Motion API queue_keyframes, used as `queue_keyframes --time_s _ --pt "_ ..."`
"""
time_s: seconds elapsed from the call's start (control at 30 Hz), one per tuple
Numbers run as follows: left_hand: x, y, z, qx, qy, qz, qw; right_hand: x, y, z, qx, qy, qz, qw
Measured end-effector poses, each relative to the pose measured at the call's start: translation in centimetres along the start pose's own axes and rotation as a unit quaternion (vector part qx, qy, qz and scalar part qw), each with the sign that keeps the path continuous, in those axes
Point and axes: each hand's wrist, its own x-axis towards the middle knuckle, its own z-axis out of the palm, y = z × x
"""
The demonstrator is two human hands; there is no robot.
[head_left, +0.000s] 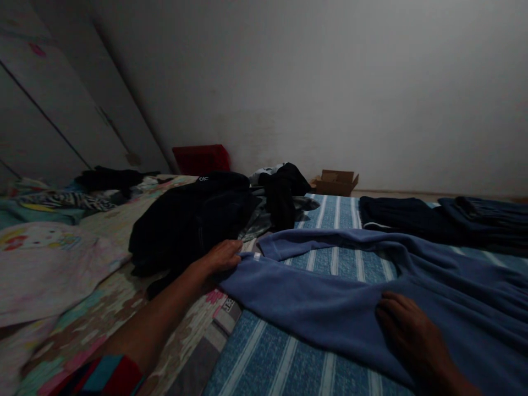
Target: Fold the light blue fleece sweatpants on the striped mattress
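A blue fleece garment [330, 291] lies spread across a blue-and-white striped sheet [289, 357]. My left hand [223, 256] grips the end of one of its sleeves at the left, near a small white tag. My right hand [406, 324] rests flat on the garment's body at the lower right, fingers together, pressing the cloth down. A second sleeve [330, 239] stretches across behind.
A heap of black clothes [193, 220] sits just beyond my left hand. Folded dark garments [433, 220] lie at the back right. Patterned bedding [53, 258] covers the left. A red box [201, 158] and a cardboard box [336, 182] stand by the wall.
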Motion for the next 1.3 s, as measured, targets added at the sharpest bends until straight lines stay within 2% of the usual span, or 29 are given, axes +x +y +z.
queue_keyframes --time_s 0.27,0.43,0.53,0.6,0.7,0.8,0.87,0.93,1.1,1.3 --pt "-0.1 -0.8 -3.6 0.018 0.062 -0.089 0.994 0.1 0.2 -0.1 -0.014 -0.014 0.001 1.000" --pt "-0.1 -0.1 -2.5 0.098 0.050 -0.123 0.986 0.3 -0.4 -0.2 0.000 -0.002 0.018 1.000" --pt "-0.5 0.6 -1.1 0.130 0.041 -0.108 0.985 0.6 -0.8 -0.4 0.012 -0.014 0.028 0.999" --pt "-0.7 0.8 -0.3 0.162 0.065 -0.092 0.980 0.8 -1.0 -0.5 0.015 -0.018 0.031 0.999" --pt "-1.1 0.7 1.1 0.219 0.167 -0.026 0.961 1.1 -1.2 -0.6 0.016 -0.017 0.038 0.999" --pt "-1.6 1.1 3.2 0.202 0.251 0.076 0.944 1.3 -1.3 -0.7 0.019 -0.020 0.040 0.999" --pt "-1.8 1.9 4.9 0.162 0.246 0.133 0.946 1.4 -1.4 -0.7 0.018 -0.020 0.039 0.999" --pt "-1.7 2.6 6.7 0.115 0.216 0.162 0.956 1.5 -1.5 -0.7 0.017 -0.017 0.038 0.999" --pt "-1.0 2.3 9.7 0.058 0.147 0.112 0.981 1.7 -1.7 -1.0 0.019 -0.018 0.043 0.999" --pt "-0.7 1.0 10.4 0.097 0.105 0.098 0.985 1.9 -1.8 -1.2 0.023 -0.020 0.046 0.998"
